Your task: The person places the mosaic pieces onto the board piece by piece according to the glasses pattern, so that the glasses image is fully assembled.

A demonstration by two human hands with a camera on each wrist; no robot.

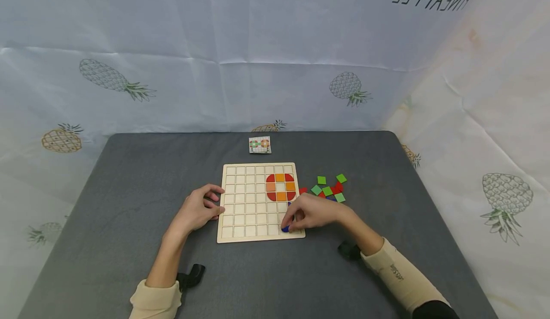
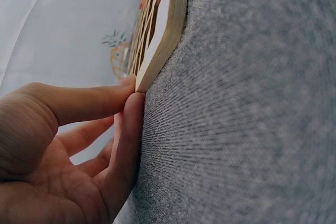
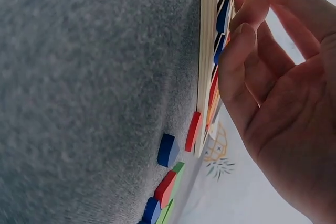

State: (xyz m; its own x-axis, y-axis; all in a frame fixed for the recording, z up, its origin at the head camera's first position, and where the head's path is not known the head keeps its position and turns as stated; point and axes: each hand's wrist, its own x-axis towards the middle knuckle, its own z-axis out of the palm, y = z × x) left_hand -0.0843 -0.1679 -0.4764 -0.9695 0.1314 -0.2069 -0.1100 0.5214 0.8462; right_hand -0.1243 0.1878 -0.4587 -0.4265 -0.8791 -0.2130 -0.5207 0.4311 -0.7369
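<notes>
A wooden grid board (image 1: 246, 214) lies on the grey table. My left hand (image 1: 199, 209) holds the board's left edge; in the left wrist view the thumb (image 2: 94, 103) and a finger meet at its corner. Over the board's near right corner, my right hand (image 1: 315, 211) pinches a small blue piece (image 1: 285, 229) between thumb and fingertips. Only a sliver of that piece shows in the right wrist view. Red and orange tiles (image 1: 280, 177) form a ring in the upper right squares. Blue pieces (image 3: 222, 16) sit along the board's right side, mostly hidden by the right hand from above.
Loose green, red and blue tiles (image 1: 328, 191) are scattered right of the board. One red tile (image 3: 193, 131) is beside the board's edge. A small printed pattern card (image 1: 259, 144) lies beyond the board. Pineapple-print cloth (image 1: 275, 94) hangs behind the table.
</notes>
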